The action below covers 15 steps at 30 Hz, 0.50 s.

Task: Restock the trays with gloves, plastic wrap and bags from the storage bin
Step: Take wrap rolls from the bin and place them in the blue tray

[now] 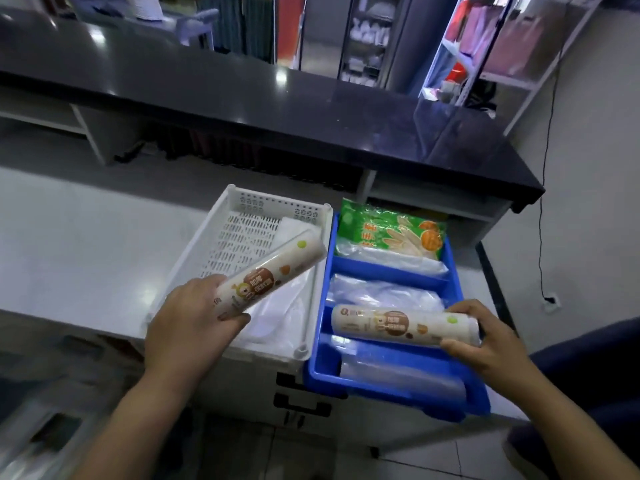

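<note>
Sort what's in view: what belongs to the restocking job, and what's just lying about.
Job:
- left hand with a plastic wrap roll
- right hand with a second roll
- white basket
- blue divided tray
- green glove pack
- clear bags

Lying about:
- black counter
- wire shelving
- wall cable

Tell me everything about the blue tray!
The blue tray looks like shiny plastic with dividers making compartments. It sits beside the white basket. A green glove pack lies at the far end, clear bags in the middle. The right hand holds a wrap roll over it.
</note>
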{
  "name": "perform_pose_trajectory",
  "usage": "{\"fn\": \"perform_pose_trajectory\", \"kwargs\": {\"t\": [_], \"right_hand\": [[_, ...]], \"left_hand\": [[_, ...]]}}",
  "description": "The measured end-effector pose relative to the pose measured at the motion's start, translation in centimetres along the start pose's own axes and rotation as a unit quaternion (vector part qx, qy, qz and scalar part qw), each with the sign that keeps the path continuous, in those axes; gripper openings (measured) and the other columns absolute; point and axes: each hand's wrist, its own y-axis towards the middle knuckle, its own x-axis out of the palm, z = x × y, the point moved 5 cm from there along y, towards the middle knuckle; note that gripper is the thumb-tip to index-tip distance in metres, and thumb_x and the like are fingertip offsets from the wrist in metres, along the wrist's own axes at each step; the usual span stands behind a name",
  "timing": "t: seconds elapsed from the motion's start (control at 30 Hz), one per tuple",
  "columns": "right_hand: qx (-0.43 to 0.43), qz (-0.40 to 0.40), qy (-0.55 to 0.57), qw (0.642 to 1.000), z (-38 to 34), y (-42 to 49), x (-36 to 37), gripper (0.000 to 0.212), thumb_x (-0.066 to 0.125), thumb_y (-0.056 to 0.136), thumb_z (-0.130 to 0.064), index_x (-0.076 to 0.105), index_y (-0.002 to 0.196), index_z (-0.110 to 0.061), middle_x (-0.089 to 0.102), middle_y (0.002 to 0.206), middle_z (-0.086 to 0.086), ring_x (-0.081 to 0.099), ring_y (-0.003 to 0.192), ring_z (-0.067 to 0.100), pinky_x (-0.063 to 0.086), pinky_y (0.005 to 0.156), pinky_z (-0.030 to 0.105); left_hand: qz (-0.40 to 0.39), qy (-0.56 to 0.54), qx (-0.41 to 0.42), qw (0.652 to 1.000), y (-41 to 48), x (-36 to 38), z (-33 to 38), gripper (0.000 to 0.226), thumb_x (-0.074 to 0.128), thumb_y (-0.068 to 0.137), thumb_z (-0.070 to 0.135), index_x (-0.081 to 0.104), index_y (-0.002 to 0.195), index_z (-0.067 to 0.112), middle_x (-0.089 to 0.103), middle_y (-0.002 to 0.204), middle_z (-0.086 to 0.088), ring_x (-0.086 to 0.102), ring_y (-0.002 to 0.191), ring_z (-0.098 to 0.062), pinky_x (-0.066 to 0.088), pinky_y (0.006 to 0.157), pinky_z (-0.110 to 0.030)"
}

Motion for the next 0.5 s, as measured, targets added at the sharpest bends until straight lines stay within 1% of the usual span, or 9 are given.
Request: {"fn": "perform_pose_trajectory", "kwargs": {"t": [0.07,0.17,0.23,0.27,0.3,0.37,0.43,0.5], "right_hand": [[0.018,-0.042,-0.011,0.999,2.0,0.6,-0.4,0.040,0.078,0.071,-0.015,0.054,0.091,-0.040,0.061,0.093,-0.007,0.063,0.084,-0.002,0.052,0.055,0.012],[0.026,-0.089,-0.096,0.991,4.3,1.5,-0.2,0.036,0.077,0.069,-0.038,0.051,0.092,-0.046,0.060,0.095,-0.012,0.060,0.088,-0.001,0.051,0.059,0.016],[-0.021,-0.110,-0.213,0.970,5.0,2.2,-0.1,0.035,0.070,0.066,-0.057,0.050,0.092,-0.045,0.055,0.097,-0.020,0.054,0.086,-0.001,0.041,0.069,0.014],[-0.056,-0.119,-0.272,0.953,5.2,2.5,0.0,0.039,0.064,0.065,-0.065,0.050,0.093,-0.043,0.051,0.098,-0.023,0.048,0.087,-0.003,0.035,0.073,0.015],[-0.089,-0.128,-0.319,0.935,5.3,2.8,0.1,0.045,0.058,0.064,-0.070,0.052,0.097,-0.041,0.048,0.099,-0.023,0.042,0.088,-0.003,0.031,0.075,0.018],[-0.117,-0.147,-0.397,0.899,5.6,3.1,0.3,0.054,0.049,0.065,-0.074,0.054,0.105,-0.038,0.046,0.103,-0.020,0.037,0.093,0.002,0.028,0.080,0.022],[-0.119,-0.168,-0.462,0.863,6.0,3.2,0.5,0.055,0.044,0.071,-0.071,0.052,0.111,-0.036,0.047,0.110,-0.016,0.039,0.100,0.007,0.030,0.086,0.026],[-0.122,-0.181,-0.496,0.841,5.9,3.4,0.6,0.052,0.042,0.076,-0.068,0.053,0.114,-0.034,0.050,0.113,-0.012,0.042,0.103,0.011,0.032,0.089,0.030]], "left_hand": [[0.007,-0.003,-0.005,1.000,0.5,1.5,1.5,0.046,0.082,0.056,0.031,0.057,0.095,0.031,0.049,0.079,0.013,0.045,0.074,-0.013,0.030,0.054,-0.025],[0.005,0.008,-0.018,1.000,0.9,3.6,3.2,0.048,0.081,0.057,0.034,0.056,0.099,0.030,0.052,0.081,0.011,0.047,0.073,-0.014,0.031,0.053,-0.025],[-0.008,0.021,-0.033,0.999,1.1,4.8,4.0,0.047,0.079,0.059,0.039,0.057,0.100,0.032,0.054,0.082,0.010,0.049,0.073,-0.014,0.030,0.051,-0.024],[-0.008,0.025,-0.037,0.999,1.2,5.2,4.3,0.048,0.078,0.059,0.040,0.057,0.101,0.032,0.054,0.082,0.010,0.048,0.074,-0.013,0.030,0.052,-0.024],[-0.007,0.030,-0.040,0.999,1.2,5.6,4.6,0.049,0.079,0.059,0.040,0.057,0.101,0.032,0.054,0.082,0.011,0.048,0.074,-0.013,0.029,0.052,-0.024],[-0.005,0.043,-0.045,0.998,1.1,6.1,5.2,0.050,0.079,0.059,0.040,0.057,0.102,0.031,0.053,0.082,0.011,0.047,0.074,-0.013,0.029,0.052,-0.024],[-0.004,0.052,-0.050,0.997,1.0,6.4,5.5,0.050,0.079,0.059,0.040,0.057,0.102,0.031,0.052,0.082,0.010,0.047,0.074,-0.014,0.031,0.053,-0.025],[-0.003,0.057,-0.055,0.997,0.8,6.5,5.5,0.050,0.079,0.059,0.039,0.057,0.102,0.030,0.053,0.082,0.010,0.048,0.075,-0.015,0.033,0.055,-0.026]]}}
